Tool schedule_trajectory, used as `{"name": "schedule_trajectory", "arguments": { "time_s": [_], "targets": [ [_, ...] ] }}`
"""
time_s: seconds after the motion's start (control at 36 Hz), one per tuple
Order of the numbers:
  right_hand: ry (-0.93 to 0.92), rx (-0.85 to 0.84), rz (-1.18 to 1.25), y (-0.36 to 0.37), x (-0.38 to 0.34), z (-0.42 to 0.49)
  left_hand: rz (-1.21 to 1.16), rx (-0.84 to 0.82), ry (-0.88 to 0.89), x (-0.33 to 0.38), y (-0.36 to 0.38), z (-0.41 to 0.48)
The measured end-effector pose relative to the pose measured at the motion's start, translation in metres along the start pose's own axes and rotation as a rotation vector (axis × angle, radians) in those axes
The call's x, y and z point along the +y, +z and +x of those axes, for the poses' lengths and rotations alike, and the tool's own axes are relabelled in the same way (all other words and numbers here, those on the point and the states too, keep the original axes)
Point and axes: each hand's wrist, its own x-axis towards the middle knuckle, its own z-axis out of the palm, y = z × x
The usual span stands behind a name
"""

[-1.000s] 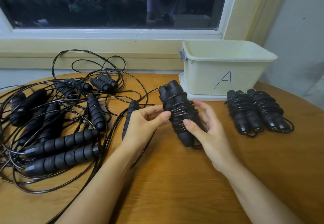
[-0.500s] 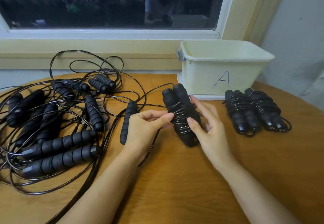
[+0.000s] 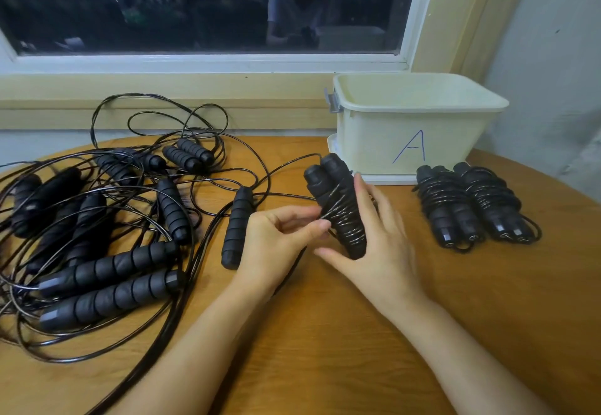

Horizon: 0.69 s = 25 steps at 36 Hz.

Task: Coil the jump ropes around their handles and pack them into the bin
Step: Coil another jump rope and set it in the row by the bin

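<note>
On my feed, the left of the table (image 3: 325,366) was taken up by a tangle (image 3: 97,235) of loose black ropes, with foam handles lying among looping cords and a few loops reaching back to the wall under the window (image 3: 195,5). Just right of the tangle a single handle (image 3: 237,229) lay on the wood, pointing away from me. The left hand (image 3: 276,245) sat just beside it with its fingers curled, and its thumb and forefinger pinched the cord (image 3: 341,216) where it wound round the bundle (image 3: 328,177). That bundle was two handles side by side, wrapped in shiny turns of cord and tilted with its top leaning away and to the left, in the middle of the table just in front of the bin. The right hand (image 3: 380,248) cradled it from the right. Its fingers lay nearly straight along the far side of the bundle and its thumb stretched out under the lower end, so it was supporting rather than clasping. Behind the hands, the cream bin (image 3: 413,135) stood against the wall, with a blue letter A on its front. Right of the hands and just before the bin, two finished coils (image 3: 445,206) lay side by side and touching, with their ends towards me. None of the ropes I could see was in the bin.
</note>
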Motion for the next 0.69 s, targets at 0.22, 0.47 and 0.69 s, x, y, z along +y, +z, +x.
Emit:
{"name": "schedule_trajectory", "arguments": {
  "time_s": [0.22, 0.47, 0.69],
  "targets": [
    [0.019, 0.184, -0.142, -0.006, 0.003, 0.003, 0.25, -0.158, 0.129, -0.006, 0.003, 0.0],
    [0.124, 0.143, 0.274, -0.003, -0.003, 0.002, 0.219, 0.011, 0.095, -0.009, -0.003, 0.004],
    [0.211, 0.012, 0.76, -0.003, -0.012, -0.002, 0.073, -0.017, -0.017, -0.01, -0.007, 0.007]
  ]
}}
